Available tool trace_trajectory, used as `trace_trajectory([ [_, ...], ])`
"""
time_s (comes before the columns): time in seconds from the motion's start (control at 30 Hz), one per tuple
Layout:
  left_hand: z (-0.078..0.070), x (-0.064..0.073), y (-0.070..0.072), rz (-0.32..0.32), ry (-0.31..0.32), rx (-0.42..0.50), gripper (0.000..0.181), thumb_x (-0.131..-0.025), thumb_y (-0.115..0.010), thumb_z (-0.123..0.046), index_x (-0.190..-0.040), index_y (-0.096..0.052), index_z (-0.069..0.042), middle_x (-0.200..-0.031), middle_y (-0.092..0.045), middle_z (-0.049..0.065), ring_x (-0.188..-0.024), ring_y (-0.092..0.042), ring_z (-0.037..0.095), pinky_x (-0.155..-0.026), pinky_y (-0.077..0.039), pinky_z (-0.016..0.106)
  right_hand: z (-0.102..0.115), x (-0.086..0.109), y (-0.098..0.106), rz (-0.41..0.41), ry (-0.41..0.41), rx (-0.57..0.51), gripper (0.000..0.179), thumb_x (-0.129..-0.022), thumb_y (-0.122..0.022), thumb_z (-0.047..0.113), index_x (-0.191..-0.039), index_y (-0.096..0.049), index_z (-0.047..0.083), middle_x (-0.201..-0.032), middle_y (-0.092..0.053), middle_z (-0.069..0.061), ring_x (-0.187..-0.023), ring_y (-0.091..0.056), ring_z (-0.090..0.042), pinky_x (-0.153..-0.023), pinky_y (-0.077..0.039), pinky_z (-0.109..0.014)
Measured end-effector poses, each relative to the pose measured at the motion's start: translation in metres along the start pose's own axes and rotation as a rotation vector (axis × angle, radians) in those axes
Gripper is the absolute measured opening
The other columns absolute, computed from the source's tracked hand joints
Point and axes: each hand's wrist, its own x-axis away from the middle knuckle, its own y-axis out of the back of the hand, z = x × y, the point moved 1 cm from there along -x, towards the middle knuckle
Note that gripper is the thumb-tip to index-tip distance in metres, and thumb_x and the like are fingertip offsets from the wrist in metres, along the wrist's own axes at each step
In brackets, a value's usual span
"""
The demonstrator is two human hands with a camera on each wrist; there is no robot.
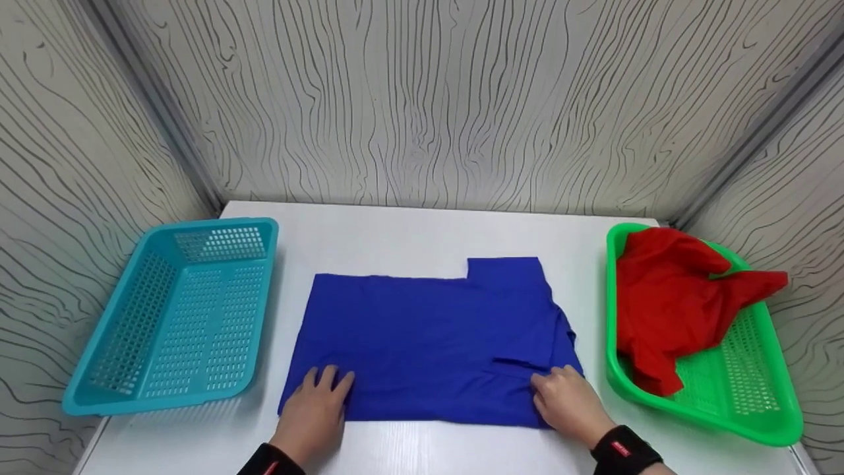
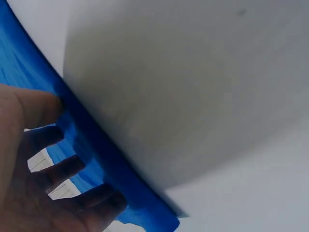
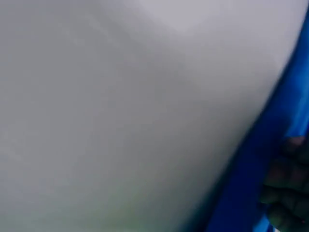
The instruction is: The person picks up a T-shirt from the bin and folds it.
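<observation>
A blue T-shirt (image 1: pixel 422 330) lies folded over lengthwise on the white table, one sleeve (image 1: pixel 504 270) sticking out at the far right. On its near left corner rests my left hand (image 1: pixel 315 402), fingers spread and slightly bent; the left wrist view shows these fingers (image 2: pixel 72 166) against the shirt's edge (image 2: pixel 120 166). Over at the near right part, my right hand (image 1: pixel 568 399) has curled fingers and pinches the fabric below a small crease. Only dark curled fingers (image 3: pixel 287 188) of it appear at the border of the right wrist view, beside the blue cloth (image 3: pixel 246 179).
At the left stands a turquoise perforated basket (image 1: pixel 262 316) with nothing in it. A green basket (image 1: pixel 781 369) on the right holds a crumpled red garment (image 1: pixel 679 297), part of which hangs over the rim. Patterned panels (image 1: pixel 422 105) enclose the table (image 1: pixel 382 231) at the back and sides.
</observation>
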Motion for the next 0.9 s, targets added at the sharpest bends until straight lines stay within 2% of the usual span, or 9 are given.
trace_trajectory([
  [0.1, 0.002, 0.004, -0.001, 0.010, -0.013, -0.002, 0.049, -0.097, -0.065, -0.024, -0.144, -0.056, -0.014, -0.144, -0.050, 0.020, -0.132, -0.046, 0.051, -0.100, -0.046, 0.062, -0.002, -0.003, -0.002, -0.059, 0.027, -0.016, 0.010, -0.075, -0.075, 0.006, -0.081, -0.067, 0.007, -0.078, -0.065, -0.007, -0.076, -0.063, -0.027, -0.070, -0.047, -0.041],
  [0.17, 0.004, 0.003, 0.002, -0.003, -0.017, -0.004, 0.047, -0.097, -0.067, -0.024, -0.142, -0.058, -0.013, -0.142, -0.052, 0.020, -0.129, -0.049, 0.050, -0.097, -0.047, 0.062, -0.004, -0.010, -0.001, -0.104, 0.039, -0.041, 0.029, -0.077, -0.073, 0.004, -0.106, -0.072, 0.002, -0.109, -0.070, -0.014, -0.101, -0.066, -0.034, -0.087, -0.051, -0.046],
  [0.23, 0.004, -0.001, 0.006, -0.033, -0.013, -0.008, 0.046, -0.096, -0.069, -0.024, -0.139, -0.060, -0.011, -0.138, -0.055, 0.020, -0.124, -0.053, 0.048, -0.092, -0.050, 0.062, -0.005, -0.017, 0.001, -0.145, 0.052, -0.073, 0.052, -0.079, -0.071, 0.001, -0.131, -0.066, 0.003, -0.140, -0.058, -0.019, -0.126, -0.055, -0.043, -0.102, -0.044, -0.057],
  [0.3, 0.005, -0.007, 0.009, -0.082, -0.001, -0.030, 0.044, -0.094, -0.071, -0.023, -0.135, -0.063, -0.009, -0.134, -0.058, 0.020, -0.119, -0.056, 0.046, -0.088, -0.052, 0.061, -0.007, -0.024, 0.002, -0.146, 0.052, -0.084, 0.064, -0.080, -0.070, 0.000, -0.143, -0.057, 0.007, -0.155, -0.043, -0.020, -0.138, -0.041, -0.048, -0.108, -0.036, -0.064],
  [0.47, 0.017, -0.029, 0.012, -0.302, -0.012, -0.074, 0.037, -0.089, -0.075, -0.014, -0.125, -0.067, -0.004, -0.126, -0.062, 0.019, -0.115, -0.058, 0.045, -0.082, -0.054, 0.058, -0.009, -0.037, -0.001, -0.042, -0.016, -0.128, 0.054, -0.086, -0.070, -0.001, -0.138, -0.059, 0.003, -0.149, -0.049, -0.023, -0.139, -0.040, -0.049, -0.110, -0.034, -0.064],
  [0.57, 0.028, -0.045, 0.010, -0.393, -0.018, -0.025, 0.041, -0.087, -0.075, -0.007, -0.127, -0.066, -0.002, -0.132, -0.060, 0.021, -0.122, -0.053, 0.052, -0.088, -0.053, 0.060, -0.012, -0.045, -0.008, 0.062, -0.084, -0.206, 0.053, -0.092, -0.065, -0.001, -0.144, -0.053, 0.001, -0.148, -0.048, -0.026, -0.140, -0.036, -0.052, -0.111, -0.030, -0.066],
  [0.7, 0.034, -0.060, 0.007, -0.353, 0.027, 0.063, 0.056, -0.090, -0.073, -0.008, -0.143, -0.056, -0.005, -0.146, -0.052, 0.022, -0.131, -0.041, 0.061, -0.099, -0.044, 0.065, -0.018, -0.050, -0.015, 0.130, -0.148, -0.283, 0.063, -0.096, -0.064, 0.003, -0.154, -0.040, 0.004, -0.150, -0.045, -0.026, -0.140, -0.036, -0.053, -0.111, -0.027, -0.069],
  [0.8, 0.035, -0.064, 0.004, -0.309, 0.056, 0.063, 0.061, -0.091, -0.072, -0.015, -0.148, -0.051, -0.009, -0.144, -0.052, 0.022, -0.126, -0.044, 0.060, -0.097, -0.044, 0.065, -0.020, -0.051, -0.016, 0.098, -0.168, -0.253, 0.072, -0.093, -0.068, 0.007, -0.157, -0.035, 0.009, -0.139, -0.055, -0.019, -0.132, -0.047, -0.044, -0.106, -0.031, -0.068],
  [0.9, 0.036, -0.065, 0.003, -0.302, 0.093, 0.017, 0.061, -0.091, -0.072, -0.022, -0.148, -0.052, -0.013, -0.132, -0.056, 0.020, -0.114, -0.050, 0.051, -0.091, -0.042, 0.061, -0.020, -0.054, -0.015, 0.035, -0.181, -0.184, 0.076, -0.092, -0.071, 0.012, -0.158, -0.035, 0.015, -0.122, -0.061, -0.012, -0.116, -0.055, -0.037, -0.098, -0.034, -0.066],
])
